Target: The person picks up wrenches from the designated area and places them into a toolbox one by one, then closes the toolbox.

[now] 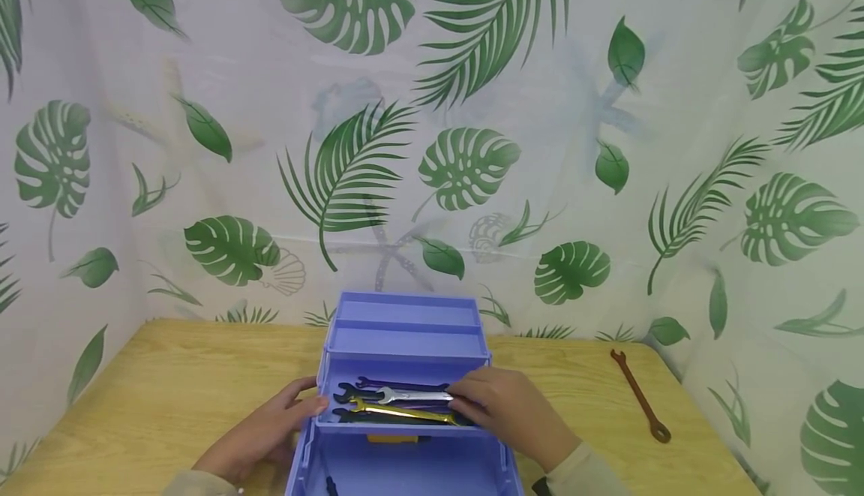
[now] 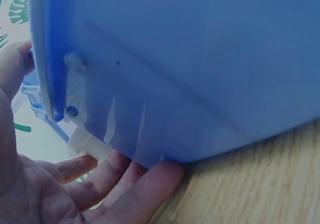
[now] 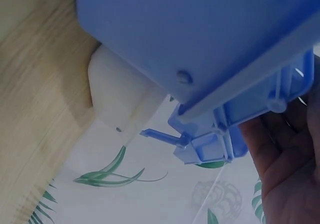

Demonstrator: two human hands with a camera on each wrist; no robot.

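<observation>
A blue toolbox (image 1: 405, 342) stands on the table with its lid back and its upper tray raised. Several wrenches lie in that tray: a silver wrench (image 1: 413, 396), a gold wrench (image 1: 405, 411), a purple wrench (image 1: 398, 384) and dark ones beneath. My right hand (image 1: 509, 410) reaches over the tray's right side and pinches the right end of the silver wrench, which the fingers cover. On the other side, my left hand (image 1: 270, 428) holds the toolbox, thumb at the tray's left rim. Its fingers (image 2: 145, 194) lie along the lower side wall in the left wrist view.
A rust-brown wrench (image 1: 640, 395) lies at the right of the wooden table (image 1: 223, 361). Below the tray, the toolbox's lower compartment holds a thin dark-handled tool (image 1: 329, 481) and something yellow (image 1: 393, 438). A leaf-printed curtain (image 1: 405, 256) hangs behind the table.
</observation>
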